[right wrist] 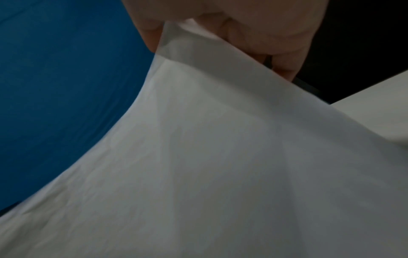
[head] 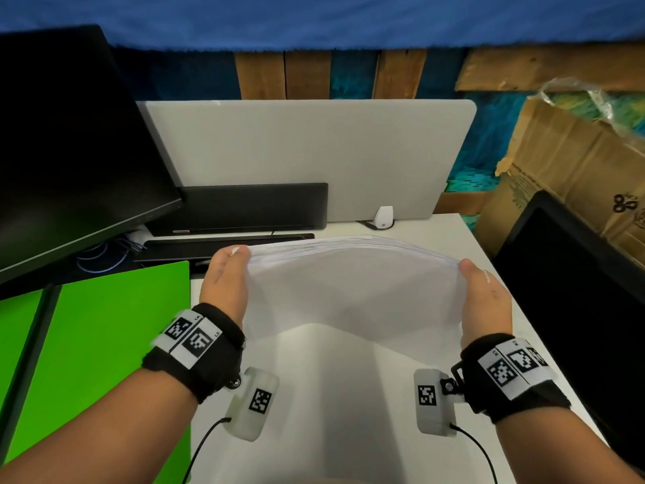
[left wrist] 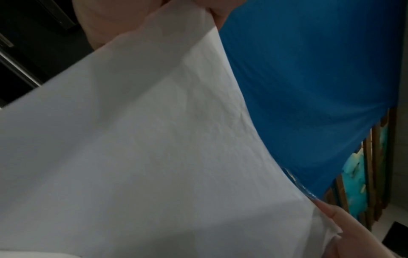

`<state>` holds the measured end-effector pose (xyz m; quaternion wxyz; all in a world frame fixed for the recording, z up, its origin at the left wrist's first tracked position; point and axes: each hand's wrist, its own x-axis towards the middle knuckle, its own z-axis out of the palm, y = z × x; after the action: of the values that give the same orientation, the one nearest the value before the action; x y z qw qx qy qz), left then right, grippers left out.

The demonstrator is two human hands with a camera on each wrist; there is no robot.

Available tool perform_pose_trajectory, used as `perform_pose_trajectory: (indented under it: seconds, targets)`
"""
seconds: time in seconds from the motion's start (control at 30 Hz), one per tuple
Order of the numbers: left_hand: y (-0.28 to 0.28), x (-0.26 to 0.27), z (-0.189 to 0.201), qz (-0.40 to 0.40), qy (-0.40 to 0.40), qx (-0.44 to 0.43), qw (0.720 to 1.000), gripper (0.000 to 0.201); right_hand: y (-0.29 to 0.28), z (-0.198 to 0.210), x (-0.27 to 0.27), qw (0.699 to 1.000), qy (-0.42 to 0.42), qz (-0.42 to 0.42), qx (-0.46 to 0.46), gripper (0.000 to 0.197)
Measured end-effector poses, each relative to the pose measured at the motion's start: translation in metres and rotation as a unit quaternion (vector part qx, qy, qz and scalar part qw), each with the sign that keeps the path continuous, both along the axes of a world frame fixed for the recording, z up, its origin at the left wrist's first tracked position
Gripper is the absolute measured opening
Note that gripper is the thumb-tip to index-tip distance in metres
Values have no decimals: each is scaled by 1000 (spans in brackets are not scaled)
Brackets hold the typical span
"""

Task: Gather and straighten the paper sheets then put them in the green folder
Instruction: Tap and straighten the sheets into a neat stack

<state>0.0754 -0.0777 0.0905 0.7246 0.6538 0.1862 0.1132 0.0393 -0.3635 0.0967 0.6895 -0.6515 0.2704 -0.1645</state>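
Observation:
A stack of white paper sheets (head: 352,291) stands on edge above the white desk (head: 349,431), bowed slightly between my hands. My left hand (head: 227,277) grips the stack's left edge and my right hand (head: 483,291) grips its right edge. The sheets' top edges are fanned a little. The left wrist view is mostly filled by the sheets (left wrist: 143,148), and the right wrist view by the same sheets (right wrist: 220,165) with fingers (right wrist: 253,34) pinching the top. The green folder (head: 101,344) lies open on the desk to the left of the left hand.
A black monitor (head: 69,141) stands at the left, with a keyboard (head: 227,248) and a black device (head: 251,207) behind the papers. A grey divider panel (head: 314,151) backs the desk. Another dark screen (head: 576,291) and a cardboard box (head: 576,162) are at the right.

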Motion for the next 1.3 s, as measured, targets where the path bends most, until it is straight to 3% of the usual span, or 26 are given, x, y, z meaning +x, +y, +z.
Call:
perform_pose_trajectory:
  seconds: [0.1,0.23,0.27,0.4,0.5,0.6,0.73,0.9,1.03,1.1,1.17,1.23,1.3]
  targets:
    - [4,0,1,-25,-12,60,998,20,-5,-3,2,1000,-10,13,-1,30]
    - [13,3,-7,-98,-4,103,990,68,-10,-7,-4,995,-24,92,-21,30]
    - [15,3,-11,-119,5,114,986,71,-10,-9,-5,994,-14,100,-27,32]
    - [10,3,-14,-118,-10,106,987,25,-7,-4,-7,995,-22,94,-28,19]
    - [11,0,3,-105,-75,64,989,27,-13,8,-8,991,-75,100,-50,24]
    - [25,0,18,-140,-122,76,980,31,-24,16,-10,985,-114,114,-63,29]
    - [28,-2,5,-198,-44,127,971,30,-20,4,-13,978,-52,179,-90,25]
    - [25,-4,-4,-172,-5,142,975,19,-15,-6,-12,981,-36,171,-84,18]
    - [30,6,-1,-160,14,203,966,38,-17,-8,-12,986,-20,156,-50,22]
    - [25,8,10,-89,6,285,954,53,-15,-6,-13,986,-14,158,-50,21]
    - [18,6,30,-38,-60,422,904,83,-12,-1,-14,984,-23,167,-58,17]
    - [4,1,52,-91,-149,572,802,95,-8,5,-16,981,-39,180,-68,18]
    - [-19,-4,71,-198,-194,661,697,91,-3,11,-18,973,-51,200,-101,19]
